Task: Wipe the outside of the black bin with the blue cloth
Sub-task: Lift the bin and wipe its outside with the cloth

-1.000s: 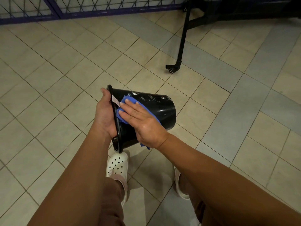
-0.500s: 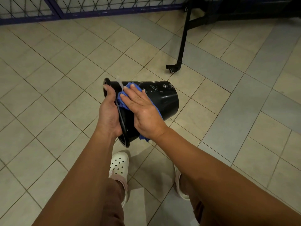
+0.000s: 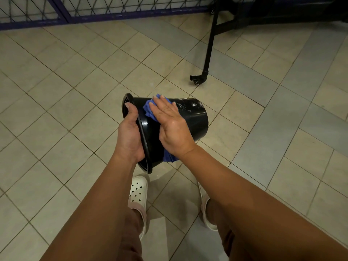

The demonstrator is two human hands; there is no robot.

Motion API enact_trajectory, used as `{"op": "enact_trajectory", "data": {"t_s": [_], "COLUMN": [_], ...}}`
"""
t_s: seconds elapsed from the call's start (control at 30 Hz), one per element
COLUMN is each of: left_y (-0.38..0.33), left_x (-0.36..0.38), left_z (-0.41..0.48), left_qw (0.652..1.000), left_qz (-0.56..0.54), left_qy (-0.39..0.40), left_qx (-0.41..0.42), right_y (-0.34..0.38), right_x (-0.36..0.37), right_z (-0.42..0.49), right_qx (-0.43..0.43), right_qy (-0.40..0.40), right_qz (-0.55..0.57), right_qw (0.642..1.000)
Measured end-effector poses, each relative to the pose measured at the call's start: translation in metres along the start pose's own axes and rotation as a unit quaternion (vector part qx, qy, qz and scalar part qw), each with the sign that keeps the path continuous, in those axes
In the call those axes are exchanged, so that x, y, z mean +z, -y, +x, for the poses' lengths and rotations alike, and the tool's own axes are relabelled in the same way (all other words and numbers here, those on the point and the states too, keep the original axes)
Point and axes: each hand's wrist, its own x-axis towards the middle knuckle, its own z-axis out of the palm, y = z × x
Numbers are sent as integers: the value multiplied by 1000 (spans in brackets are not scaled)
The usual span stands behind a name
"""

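The black bin (image 3: pixel 195 121) is held sideways in the air above the tiled floor, its mouth toward the left and its base toward the right. My left hand (image 3: pixel 130 134) grips the bin's rim, thumb up along the edge. My right hand (image 3: pixel 170 125) lies flat with straight fingers on the bin's side wall, pressing the blue cloth (image 3: pixel 148 110) against it. Cloth shows past the fingertips and below the wrist. White smears mark the wall near the base.
A black metal frame leg with a small caster (image 3: pixel 199 79) stands on the floor behind and to the right of the bin. A dark railing with mesh (image 3: pixel 113 14) runs along the back. My feet in white clogs (image 3: pixel 137 191) are directly below the bin.
My right hand and the cloth slid up the bin wall toward the top side. The bin rose a little and turned in my left hand.
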Motion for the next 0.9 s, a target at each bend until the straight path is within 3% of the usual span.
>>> {"op": "enact_trajectory", "data": {"t_s": [0.1,0.27,0.43,0.53,0.7,0.9], "left_y": [1,1,3,3,2,7], "left_x": [-4,-4,-5,-5,-2,-2], "left_z": [1,-1,-2,-4,-5,-2], "left_qw": [1000,1000,999,1000,1000,999], "left_qz": [6,-12,23,16,12,39], "left_qy": [-5,5,19,10,10,16], "left_qx": [-2,-13,-14,-12,-21,-27], "right_y": [-1,-2,-4,-3,6,3], "right_x": [4,-4,-11,-6,-6,-11], "right_z": [-8,-6,0,-5,-5,3], "right_qx": [18,-41,51,74,-14,90], "right_qy": [-20,34,12,-10,28,34], "right_qz": [-8,-2,39,9,5,-1], "right_qw": [1000,999,998,997,999,995]}}
